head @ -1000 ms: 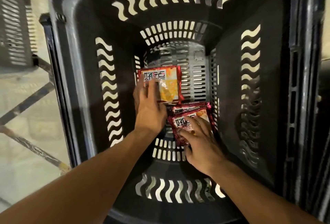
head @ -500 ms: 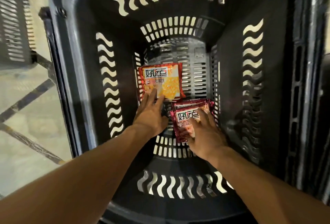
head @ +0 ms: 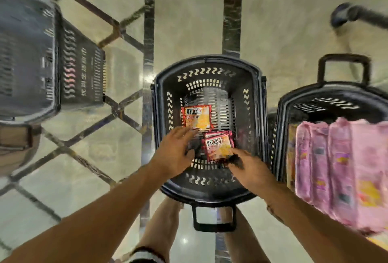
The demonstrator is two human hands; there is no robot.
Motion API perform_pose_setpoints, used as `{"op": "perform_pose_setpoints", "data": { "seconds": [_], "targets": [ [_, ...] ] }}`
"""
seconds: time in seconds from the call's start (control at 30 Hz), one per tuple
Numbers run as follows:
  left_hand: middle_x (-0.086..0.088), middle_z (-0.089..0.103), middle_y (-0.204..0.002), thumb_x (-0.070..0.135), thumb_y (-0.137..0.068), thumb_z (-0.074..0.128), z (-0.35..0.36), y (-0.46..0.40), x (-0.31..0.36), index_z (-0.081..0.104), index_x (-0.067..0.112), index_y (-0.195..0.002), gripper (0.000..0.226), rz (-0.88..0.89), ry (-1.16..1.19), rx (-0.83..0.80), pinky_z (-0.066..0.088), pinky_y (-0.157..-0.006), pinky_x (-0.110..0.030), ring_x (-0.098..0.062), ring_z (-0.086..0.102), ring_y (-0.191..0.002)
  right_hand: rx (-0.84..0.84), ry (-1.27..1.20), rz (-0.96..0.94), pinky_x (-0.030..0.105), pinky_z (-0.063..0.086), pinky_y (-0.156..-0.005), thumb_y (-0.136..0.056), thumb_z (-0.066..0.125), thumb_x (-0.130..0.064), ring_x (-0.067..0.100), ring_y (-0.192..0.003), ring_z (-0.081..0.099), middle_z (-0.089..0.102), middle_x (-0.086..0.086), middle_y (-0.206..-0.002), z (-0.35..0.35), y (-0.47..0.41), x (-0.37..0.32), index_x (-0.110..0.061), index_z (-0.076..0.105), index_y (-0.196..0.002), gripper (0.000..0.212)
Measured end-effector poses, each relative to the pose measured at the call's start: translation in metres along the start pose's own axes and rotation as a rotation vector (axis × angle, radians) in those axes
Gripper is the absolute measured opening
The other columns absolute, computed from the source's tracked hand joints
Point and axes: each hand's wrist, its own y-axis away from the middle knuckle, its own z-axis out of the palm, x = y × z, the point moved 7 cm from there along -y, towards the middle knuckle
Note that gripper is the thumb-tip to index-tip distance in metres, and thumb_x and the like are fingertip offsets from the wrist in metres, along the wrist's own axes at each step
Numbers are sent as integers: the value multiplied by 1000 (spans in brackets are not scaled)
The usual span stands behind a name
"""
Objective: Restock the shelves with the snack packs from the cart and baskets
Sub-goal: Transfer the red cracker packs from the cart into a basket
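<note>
The left hand (head: 174, 153) is sliding back off the orange pack (head: 197, 117); the right hand (head: 251, 171) is lifting the red pack (head: 218, 146) inside the basket (head: 159, 103).

Warm, dim light, smeared by motion blur.
My view bends at the edges; glare spots the glossy beige tiled floor (head: 189, 21), and the pink plastic-wrapped packs (head: 340, 170) blur.

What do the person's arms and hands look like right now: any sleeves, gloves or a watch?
Both forearms are bare, with no sleeves in view. The left hand and right hand wear no gloves, and no rings or watch can be made out. The frame is motion-blurred, so fine marks cannot be told.
</note>
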Motion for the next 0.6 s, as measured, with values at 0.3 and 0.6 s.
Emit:
{"op": "perform_pose_setpoints", "data": {
  "seconds": [0.3, 0.6],
  "targets": [
    [-16, 60, -140, 48, -85, 42, -114, 175, 106, 59, 12, -140, 68, 32, -78, 130, 35, -116, -57, -41, 52, -133, -17, 15, -113, 29, 42, -102, -98, 62, -28, 24, -126, 57, 58, 5, -142, -98, 191, -70, -20, 48, -148, 53],
    [-12, 59, -142, 51, -88, 46, -140, 287, 162, 59, 12, -140, 66, 153, 16, 248, 36, -114, -55, -36, 52, -133, 106, 74, -255, 25, 31, -113, -98, 63, -29, 21, -141, 44, 46, 6, -154, -134, 317, -114, -16, 42, -152, 60]
  ]
}}
